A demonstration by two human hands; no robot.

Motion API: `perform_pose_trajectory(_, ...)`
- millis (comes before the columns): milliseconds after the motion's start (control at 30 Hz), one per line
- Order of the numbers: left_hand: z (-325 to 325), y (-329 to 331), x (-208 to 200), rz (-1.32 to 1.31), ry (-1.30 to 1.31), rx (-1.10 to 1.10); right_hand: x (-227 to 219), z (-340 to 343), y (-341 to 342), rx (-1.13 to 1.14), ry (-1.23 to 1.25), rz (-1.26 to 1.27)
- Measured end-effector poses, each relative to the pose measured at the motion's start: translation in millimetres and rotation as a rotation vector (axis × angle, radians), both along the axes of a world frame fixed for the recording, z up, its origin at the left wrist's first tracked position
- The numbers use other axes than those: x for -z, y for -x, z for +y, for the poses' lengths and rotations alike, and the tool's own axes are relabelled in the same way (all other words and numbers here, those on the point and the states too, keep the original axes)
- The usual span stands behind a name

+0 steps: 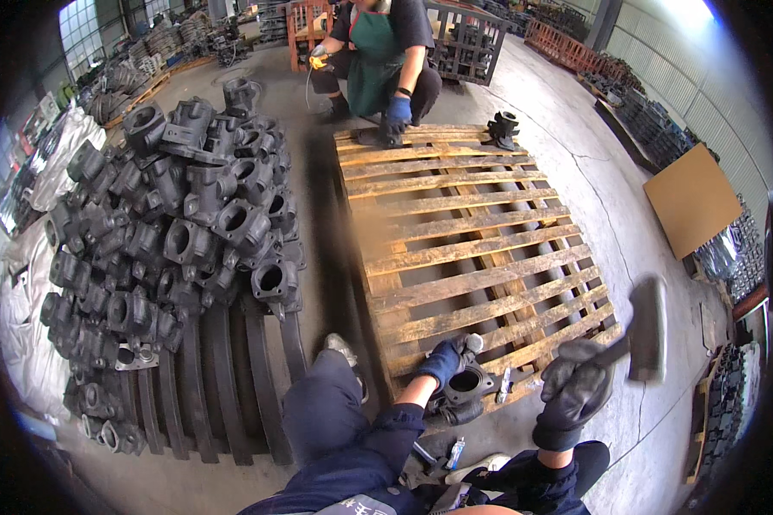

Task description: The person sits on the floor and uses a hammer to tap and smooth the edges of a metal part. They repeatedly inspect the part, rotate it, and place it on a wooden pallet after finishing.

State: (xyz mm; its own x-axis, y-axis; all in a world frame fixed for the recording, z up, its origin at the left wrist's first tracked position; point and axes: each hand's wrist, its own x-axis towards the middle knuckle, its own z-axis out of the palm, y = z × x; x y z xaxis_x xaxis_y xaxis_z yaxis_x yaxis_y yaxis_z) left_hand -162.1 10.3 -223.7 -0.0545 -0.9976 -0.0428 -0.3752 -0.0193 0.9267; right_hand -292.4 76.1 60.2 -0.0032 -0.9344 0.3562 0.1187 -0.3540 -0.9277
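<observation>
My right hand (573,384), in a dark grey glove, is closed round the handle of a hammer (648,333). The hammer is raised to the right of the pallet, its head slightly blurred. My left hand (443,364), in a blue glove, is closed above a black cast-metal fitting (466,386) at the pallet's near edge. Something grey and rounded shows at its fingertips; I cannot make out what it is. Right beside the fitting lies a small white tube (504,385).
A slatted wooden pallet (481,249) lies ahead, with another fitting (503,128) on its far corner. Across it a person (378,64) crouches, a blue-gloved hand on a dark part. Black castings (180,240) are heaped at left. Near my feet are a tube (455,453) and a tool (431,461).
</observation>
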Motion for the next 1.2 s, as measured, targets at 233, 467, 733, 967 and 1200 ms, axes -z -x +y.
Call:
perform_pose_trajectory(233,-23.8,35.4,8.3,-0.103,0.247,0.005,203.6,5.9,32.2,0.165,-0.525,0.450)
perform_pose_trajectory(467,2.2,-24.1,36.6,0.343,0.030,-0.111,79.5,23.8,50.8,-0.166,-0.507,0.170)
perform_pose_trajectory(733,-32.3,-38.7,15.4,0.646,-0.027,-0.154,81.6,45.2,44.5,0.073,-0.617,0.302)
perform_pose_trajectory(967,-50.5,-27.5,75.2,1.209,-0.181,-0.045,115.2,53.6,43.4,-0.022,-0.630,0.192)
perform_pose_trajectory(1200,-57.7,6.3,62.6,1.279,-0.437,-0.025,109.6,44.6,41.1,0.039,-0.503,0.361)
